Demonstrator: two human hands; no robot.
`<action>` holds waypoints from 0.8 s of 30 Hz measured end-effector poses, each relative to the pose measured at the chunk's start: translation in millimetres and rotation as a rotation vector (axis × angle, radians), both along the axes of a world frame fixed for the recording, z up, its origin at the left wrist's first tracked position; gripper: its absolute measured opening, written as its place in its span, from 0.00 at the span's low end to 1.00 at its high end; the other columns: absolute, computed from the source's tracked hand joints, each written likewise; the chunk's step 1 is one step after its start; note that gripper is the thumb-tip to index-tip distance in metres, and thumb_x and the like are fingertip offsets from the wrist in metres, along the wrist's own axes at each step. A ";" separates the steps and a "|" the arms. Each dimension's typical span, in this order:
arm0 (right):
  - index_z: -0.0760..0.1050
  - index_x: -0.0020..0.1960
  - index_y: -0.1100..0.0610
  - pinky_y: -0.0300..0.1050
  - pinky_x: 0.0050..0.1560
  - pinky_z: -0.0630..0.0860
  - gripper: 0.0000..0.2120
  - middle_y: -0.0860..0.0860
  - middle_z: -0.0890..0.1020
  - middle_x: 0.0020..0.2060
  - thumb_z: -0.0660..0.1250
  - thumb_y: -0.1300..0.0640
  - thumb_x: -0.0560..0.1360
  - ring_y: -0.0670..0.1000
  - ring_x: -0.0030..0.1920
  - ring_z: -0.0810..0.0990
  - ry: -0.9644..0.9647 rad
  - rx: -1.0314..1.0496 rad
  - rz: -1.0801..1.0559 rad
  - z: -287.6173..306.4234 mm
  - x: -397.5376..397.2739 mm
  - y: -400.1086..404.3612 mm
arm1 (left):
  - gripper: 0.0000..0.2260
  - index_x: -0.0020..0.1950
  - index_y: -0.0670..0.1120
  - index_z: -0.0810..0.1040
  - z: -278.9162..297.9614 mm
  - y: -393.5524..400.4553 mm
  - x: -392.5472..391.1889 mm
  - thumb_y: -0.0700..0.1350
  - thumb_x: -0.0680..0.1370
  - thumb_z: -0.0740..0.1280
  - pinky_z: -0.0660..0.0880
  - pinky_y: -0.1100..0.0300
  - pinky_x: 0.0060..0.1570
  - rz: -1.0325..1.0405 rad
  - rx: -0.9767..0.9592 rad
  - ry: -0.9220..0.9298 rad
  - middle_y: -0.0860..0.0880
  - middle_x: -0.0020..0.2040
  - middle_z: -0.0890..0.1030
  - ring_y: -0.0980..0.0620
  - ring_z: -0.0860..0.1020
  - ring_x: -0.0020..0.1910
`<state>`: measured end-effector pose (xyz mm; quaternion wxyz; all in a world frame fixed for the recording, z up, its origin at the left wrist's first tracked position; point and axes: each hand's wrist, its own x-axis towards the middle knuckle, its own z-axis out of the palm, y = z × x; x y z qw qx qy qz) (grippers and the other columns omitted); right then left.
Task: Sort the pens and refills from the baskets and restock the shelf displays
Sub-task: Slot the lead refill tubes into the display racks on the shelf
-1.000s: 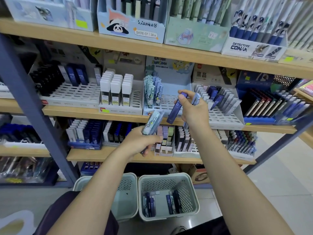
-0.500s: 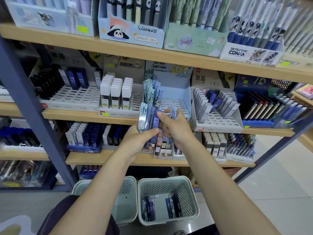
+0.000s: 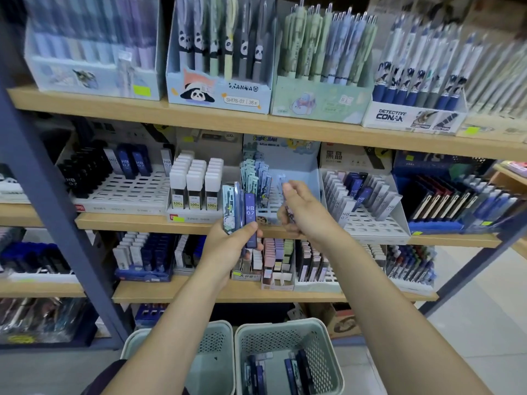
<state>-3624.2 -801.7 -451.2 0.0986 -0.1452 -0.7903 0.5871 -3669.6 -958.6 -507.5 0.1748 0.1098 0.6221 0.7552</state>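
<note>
My left hand [image 3: 228, 246] grips a fan of refill cases [image 3: 242, 212] upright; the front one is dark blue and marked HB 0.7. My right hand [image 3: 302, 215] pinches a pale blue refill case [image 3: 282, 179] just in front of the light blue cartoon display tray [image 3: 302, 178] on the middle shelf. That tray holds a row of similar cases [image 3: 255, 175] at its left. Two pale green baskets stand on the floor below; the right basket [image 3: 288, 334] holds several dark blue cases, and the left basket [image 3: 216, 332] is mostly hidden by my left arm.
White slotted trays with HB lead cases sit left [image 3: 119, 189] and right [image 3: 368, 220] of the cartoon tray. Boxes of pens [image 3: 219, 89] line the top shelf. A blue metal upright [image 3: 48, 201] slants across the left. Tiled floor lies at right.
My right hand passed the dark blue HB case to the fan in my left hand, then rose toward the cartoon tray with the pale blue case. The view has tilted upward.
</note>
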 end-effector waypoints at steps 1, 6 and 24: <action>0.66 0.65 0.53 0.43 0.33 0.65 0.14 0.51 0.75 0.32 0.53 0.46 0.85 0.47 0.25 0.67 -0.010 -0.092 -0.018 0.1 -2.0 -0.4 | 0.02 0.51 0.44 0.78 -1.0 0.9 -1.1 0.41 0.80 0.69 0.74 0.52 0.40 0.003 -0.003 -0.001 0.49 0.38 0.85 0.50 0.82 0.33; 0.67 0.56 0.59 0.41 0.30 0.72 0.06 0.53 0.80 0.37 0.54 0.58 0.86 0.51 0.30 0.73 0.094 -0.149 -0.017 -8.7 -5.8 5.1 | 0.02 0.51 0.42 0.79 -10.8 2.6 -3.4 0.40 0.80 0.69 0.72 0.56 0.32 0.000 -0.013 -0.013 0.46 0.39 0.85 0.48 0.83 0.35; 0.75 0.50 0.53 0.50 0.56 0.78 0.06 0.48 0.83 0.42 0.70 0.62 0.78 0.49 0.40 0.83 0.226 -0.153 -0.208 -17.5 -31.1 16.1 | 0.02 0.51 0.48 0.79 -6.5 8.8 -10.9 0.42 0.81 0.69 0.76 0.58 0.35 0.042 0.009 -0.030 0.51 0.39 0.86 0.54 0.84 0.34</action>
